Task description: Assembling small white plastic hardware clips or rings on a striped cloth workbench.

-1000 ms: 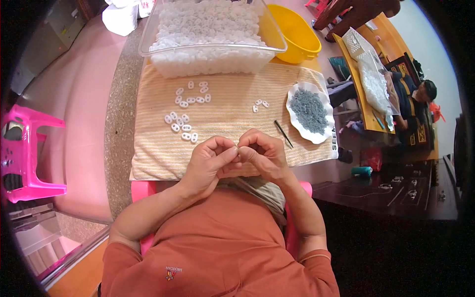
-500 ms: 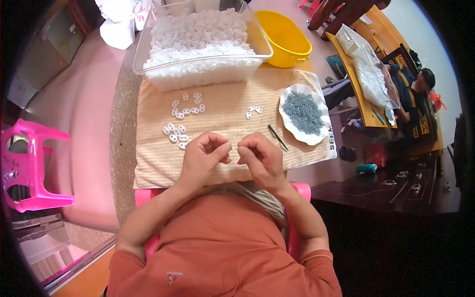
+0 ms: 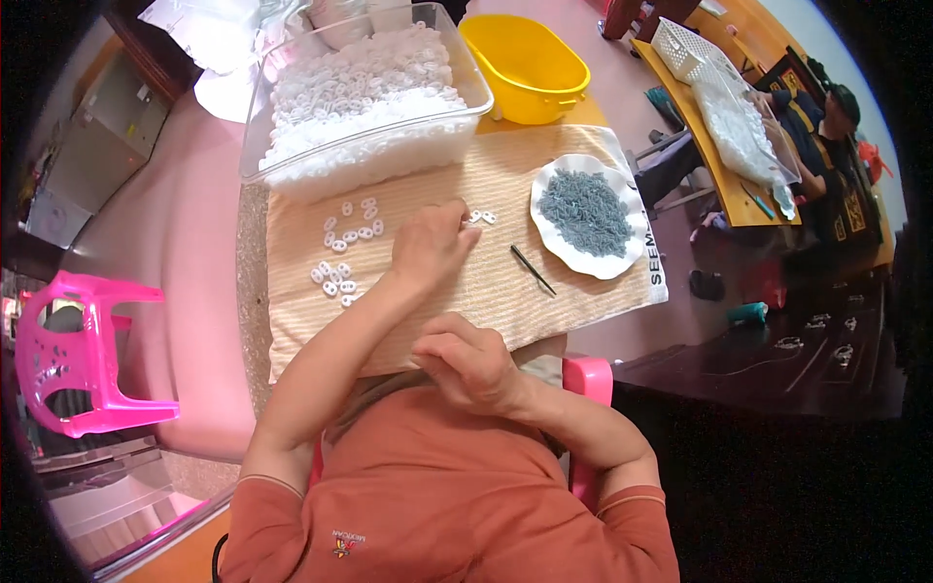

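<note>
My left hand [image 3: 430, 245] reaches forward over the beige striped cloth [image 3: 486, 301]. Its fingertips are at two small white plastic pieces [image 3: 482, 217], and whether it grips one is hidden. My right hand [image 3: 468, 361] rests close to my chest at the cloth's near edge, fingers curled in with nothing visible in them. Several loose white pieces [image 3: 345, 255] lie on the cloth left of my left hand. Thin dark tweezers [image 3: 533, 269] lie to its right.
A clear tub [image 3: 466, 68] heaped with white pieces stands at the back, with a yellow bowl [image 3: 525, 63] beside it. A white plate [image 3: 622, 267] of grey-blue bits sits at the right. A pink stool [image 3: 83, 355] stands at the left. Another person [image 3: 826, 112] works at a far-right table.
My hands were together at the cloth's near edge. My left hand has since reached forward to the two white pieces, while my right hand stayed near my chest.
</note>
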The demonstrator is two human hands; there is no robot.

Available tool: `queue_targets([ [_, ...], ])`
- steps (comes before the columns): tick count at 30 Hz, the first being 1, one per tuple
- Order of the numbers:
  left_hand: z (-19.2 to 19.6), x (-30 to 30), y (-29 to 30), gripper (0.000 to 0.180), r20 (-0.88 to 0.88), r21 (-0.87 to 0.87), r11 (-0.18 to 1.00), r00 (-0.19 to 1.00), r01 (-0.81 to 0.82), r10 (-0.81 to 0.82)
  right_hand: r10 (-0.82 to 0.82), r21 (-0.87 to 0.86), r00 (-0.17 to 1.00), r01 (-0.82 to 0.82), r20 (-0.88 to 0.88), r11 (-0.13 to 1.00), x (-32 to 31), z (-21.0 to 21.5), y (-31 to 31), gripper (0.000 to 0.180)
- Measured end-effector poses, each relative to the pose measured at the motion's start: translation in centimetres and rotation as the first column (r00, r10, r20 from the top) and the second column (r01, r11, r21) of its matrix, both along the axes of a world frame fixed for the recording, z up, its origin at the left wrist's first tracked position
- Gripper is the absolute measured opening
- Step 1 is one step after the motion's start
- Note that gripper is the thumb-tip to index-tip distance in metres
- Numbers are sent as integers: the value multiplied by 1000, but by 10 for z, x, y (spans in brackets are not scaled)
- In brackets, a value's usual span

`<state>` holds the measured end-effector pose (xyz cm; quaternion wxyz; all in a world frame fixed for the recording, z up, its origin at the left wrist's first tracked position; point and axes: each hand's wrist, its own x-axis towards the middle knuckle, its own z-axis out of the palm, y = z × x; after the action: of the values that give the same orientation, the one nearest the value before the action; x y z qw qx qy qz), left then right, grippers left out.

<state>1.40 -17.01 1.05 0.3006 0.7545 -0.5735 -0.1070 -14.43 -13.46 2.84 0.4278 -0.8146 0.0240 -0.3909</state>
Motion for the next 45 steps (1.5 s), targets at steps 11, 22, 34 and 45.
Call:
queue_targets([
  [11, 1, 1, -6, 15, -40, -76, 996, 998, 45, -48, 23, -207, 999, -17, 28, 978, -4, 7, -14, 13],
  [22, 1, -21, 20, 7, -380, -242, 970, 923, -27, -69, -31, -211, 998, 41, 51, 977, -5, 10, -20, 14],
  [34, -5, -16, 50, 14, -739, -168, 975, 673, -144, -27, -60, -184, 998, 63, 21, 981, -6, 2, -20, 15],
  [45, 6, -8, 75, 17, -876, -126, 979, 481, -161, -34, -84, -55, 996, 83, -16, 995, 0, -7, -8, 14],
])
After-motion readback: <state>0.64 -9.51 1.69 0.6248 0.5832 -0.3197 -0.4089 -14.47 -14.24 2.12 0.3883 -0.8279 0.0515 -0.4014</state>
